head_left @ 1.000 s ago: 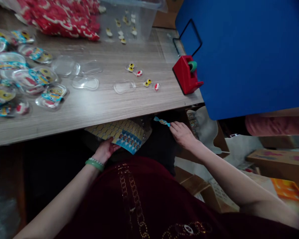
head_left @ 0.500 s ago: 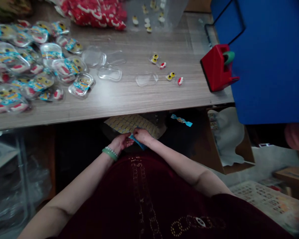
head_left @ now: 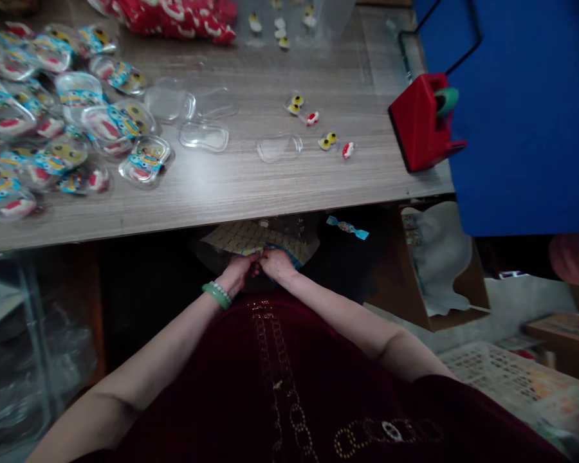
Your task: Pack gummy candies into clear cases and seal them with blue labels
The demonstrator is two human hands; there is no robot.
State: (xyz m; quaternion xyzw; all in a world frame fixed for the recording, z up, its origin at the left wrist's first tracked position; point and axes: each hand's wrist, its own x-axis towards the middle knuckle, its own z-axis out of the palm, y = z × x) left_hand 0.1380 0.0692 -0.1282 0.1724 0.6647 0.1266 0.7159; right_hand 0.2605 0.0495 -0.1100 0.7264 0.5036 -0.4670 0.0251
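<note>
My left hand (head_left: 238,270) and my right hand (head_left: 277,265) meet at the lower edge of a sheet of small yellow and blue stickers (head_left: 258,236), pinching it together on my lap. A blue wrapped strip (head_left: 347,227) lies apart on dark cloth, to the right of my right hand. Above, on the wood-grain table (head_left: 222,206), lie filled clear blister packs (head_left: 145,161), empty clear shells (head_left: 280,148), and small yellow and red pieces (head_left: 311,118).
The table's front edge runs just above my hands. A red tape dispenser (head_left: 422,122) stands before a blue panel (head_left: 525,116) at right. A red bag (head_left: 174,16) and a clear box of pieces (head_left: 289,26) sit at the back. A pink sleeve (head_left: 574,257) shows at far right.
Since the oldest frame my right hand has left the blue strip and moved left to join my left hand at the sheet. The view has shifted slightly, and the blue strip now lies apart.
</note>
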